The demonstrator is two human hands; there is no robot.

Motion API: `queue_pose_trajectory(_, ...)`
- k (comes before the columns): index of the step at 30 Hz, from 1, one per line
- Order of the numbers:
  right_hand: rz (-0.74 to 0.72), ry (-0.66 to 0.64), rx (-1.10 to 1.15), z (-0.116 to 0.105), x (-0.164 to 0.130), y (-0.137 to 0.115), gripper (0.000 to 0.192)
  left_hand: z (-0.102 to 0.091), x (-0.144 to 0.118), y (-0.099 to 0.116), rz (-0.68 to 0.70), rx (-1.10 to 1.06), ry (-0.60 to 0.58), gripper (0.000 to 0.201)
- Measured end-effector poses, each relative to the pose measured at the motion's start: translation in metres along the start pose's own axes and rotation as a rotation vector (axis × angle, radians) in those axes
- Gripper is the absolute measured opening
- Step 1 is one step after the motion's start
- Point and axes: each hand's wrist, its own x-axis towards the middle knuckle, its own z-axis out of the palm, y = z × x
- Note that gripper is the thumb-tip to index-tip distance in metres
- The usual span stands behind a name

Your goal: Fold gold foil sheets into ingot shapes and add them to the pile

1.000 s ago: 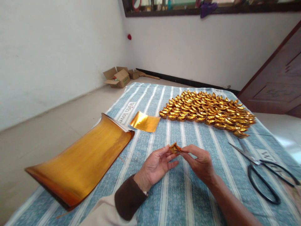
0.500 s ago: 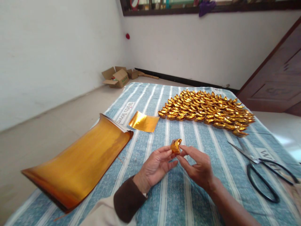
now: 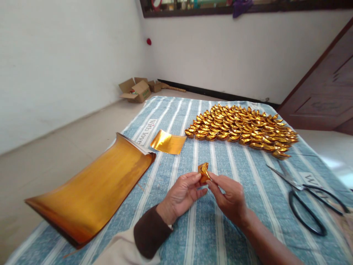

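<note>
Above the striped cloth (image 3: 242, 173), both hands, left (image 3: 180, 195) and right (image 3: 230, 197), pinch a half-folded gold paper (image 3: 204, 172) upright, fingertips closed on its edges to shape it.

2 hands are seen, the left hand (image 3: 180, 194) and the right hand (image 3: 230, 197), and 1 small folded gold piece (image 3: 204, 172) is pinched between them. 1 loose gold sheet (image 3: 168, 142) and 1 curled stack of gold sheets (image 3: 93, 187) are counted on the striped cloth (image 3: 220, 228). 1 pair of scissors (image 3: 306, 200) is present. The folded gold ingots (image 3: 242, 129) are too many to be counted exactly. 2 open cardboard boxes (image 3: 138, 90) are seen on the floor.
</note>
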Motion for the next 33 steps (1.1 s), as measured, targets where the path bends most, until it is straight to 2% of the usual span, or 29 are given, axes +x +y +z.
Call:
queue_pose_trajectory(14,0.068,0.003,0.104,0.0006,0.0011,-0.0049,0.022,0.0,0.001,-0.0003,0.005,-0.03,-0.012,0.012)
queue_pose_trajectory(22,0.11,0.06,0.117,0.0017,0.0002,-0.0027,0.021,-0.0004,0.0017,-0.0003,0.026,0.021,0.018,0.008)
queue_pose_trajectory(33,0.165,-0.001,0.166,0.001,0.0002,-0.0033,0.018,-0.0005,0.0017,-0.0015,0.025,0.038,0.047,0.009)
